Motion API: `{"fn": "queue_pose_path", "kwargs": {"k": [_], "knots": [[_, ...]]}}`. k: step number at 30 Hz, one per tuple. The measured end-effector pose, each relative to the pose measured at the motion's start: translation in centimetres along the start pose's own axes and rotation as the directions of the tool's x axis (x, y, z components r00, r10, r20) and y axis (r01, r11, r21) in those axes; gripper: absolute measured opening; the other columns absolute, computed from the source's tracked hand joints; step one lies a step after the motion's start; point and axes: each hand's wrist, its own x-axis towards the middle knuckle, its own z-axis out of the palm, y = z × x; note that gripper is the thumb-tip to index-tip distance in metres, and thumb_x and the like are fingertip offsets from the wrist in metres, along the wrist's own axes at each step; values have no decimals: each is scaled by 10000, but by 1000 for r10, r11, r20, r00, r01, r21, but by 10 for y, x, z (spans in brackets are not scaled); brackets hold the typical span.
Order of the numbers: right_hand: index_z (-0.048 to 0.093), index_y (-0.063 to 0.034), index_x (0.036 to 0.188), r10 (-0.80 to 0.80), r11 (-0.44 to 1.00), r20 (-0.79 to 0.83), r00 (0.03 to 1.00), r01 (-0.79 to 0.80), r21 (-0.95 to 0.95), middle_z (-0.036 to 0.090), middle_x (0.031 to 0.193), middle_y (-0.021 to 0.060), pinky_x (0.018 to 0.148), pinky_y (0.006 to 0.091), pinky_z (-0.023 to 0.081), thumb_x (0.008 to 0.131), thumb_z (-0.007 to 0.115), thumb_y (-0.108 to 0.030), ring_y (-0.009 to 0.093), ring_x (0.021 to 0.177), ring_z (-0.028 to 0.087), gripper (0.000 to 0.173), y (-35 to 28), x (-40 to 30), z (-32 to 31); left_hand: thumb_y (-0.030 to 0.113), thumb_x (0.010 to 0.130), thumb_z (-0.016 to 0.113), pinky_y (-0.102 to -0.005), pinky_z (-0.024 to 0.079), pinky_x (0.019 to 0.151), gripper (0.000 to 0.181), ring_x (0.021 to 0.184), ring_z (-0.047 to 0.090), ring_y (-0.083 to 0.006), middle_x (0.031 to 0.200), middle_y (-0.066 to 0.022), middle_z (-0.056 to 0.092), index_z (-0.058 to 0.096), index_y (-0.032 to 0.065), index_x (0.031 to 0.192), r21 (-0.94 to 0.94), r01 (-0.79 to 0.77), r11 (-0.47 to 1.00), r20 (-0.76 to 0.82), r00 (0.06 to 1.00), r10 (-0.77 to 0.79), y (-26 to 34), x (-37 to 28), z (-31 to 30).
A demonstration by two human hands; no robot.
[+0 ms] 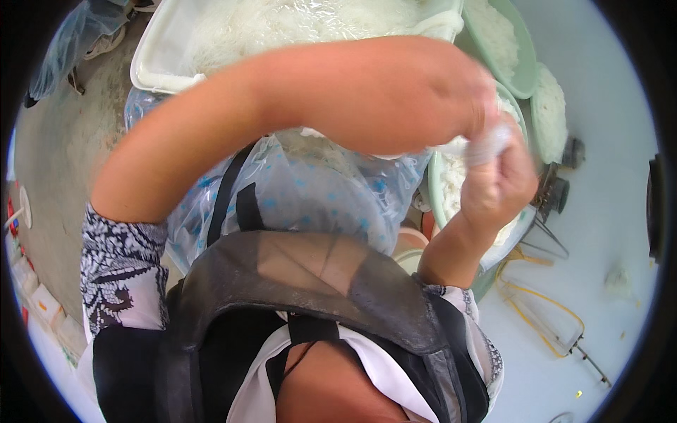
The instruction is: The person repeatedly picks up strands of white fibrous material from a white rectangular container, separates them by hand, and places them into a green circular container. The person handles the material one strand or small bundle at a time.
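My left hand (473, 98) is at the right, with the left forearm stretched across the front of a white tray. Just below it is my right hand (502, 182). Both hands are motion-blurred and closed around a small white bundle (489, 144), whose material I cannot tell. Under them stands a pale green basin (435, 182) with white, stringy clumps (452, 174) in it. The white tray (153, 63) at the top holds pale, thread-like strands (296, 26) that glisten as if wet.
Another green basin (521, 47) and a further heap of white strands (550, 113) stand at the upper right. On the pale surface at the right lies a yellow-edged wire-like frame (547, 317). Clear plastic with blue spots (317, 185) covers my lap. Another person's shoe (106, 42) shows at the upper left.
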Motion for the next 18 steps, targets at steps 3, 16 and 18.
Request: {"fn": "queue_pose_path", "kwargs": {"k": [3,16,18], "knots": [[625,37,792,-139,748,-331,933,318,583,600,923,177,816,369,421,819,495,-207,246,896,554,278,27,17,11,218,894,478,-288,526,694,238,854,559,-157,919,-81,574,602,49,1007,-744,-115,659,-318,927,-198,-29,3,28],[547,-79,883,3,421,-173,985,156,893,526,1189,171,857,427,387,964,308,-244,312,1035,492,301,30,2,-14,247,857,506,-303,352,485,251,498,418,-116,553,-43,438,559,24,757,-118,224,967,183,962,-201,-21,28,19],[539,-117,877,9,95,-19,1000,18,995,545,958,122,771,403,412,976,258,-309,286,877,506,354,37,5,-16,231,847,469,-330,352,491,258,492,402,-143,545,-61,424,530,12,727,-203,387,899,265,906,-331,-20,23,16]]}}
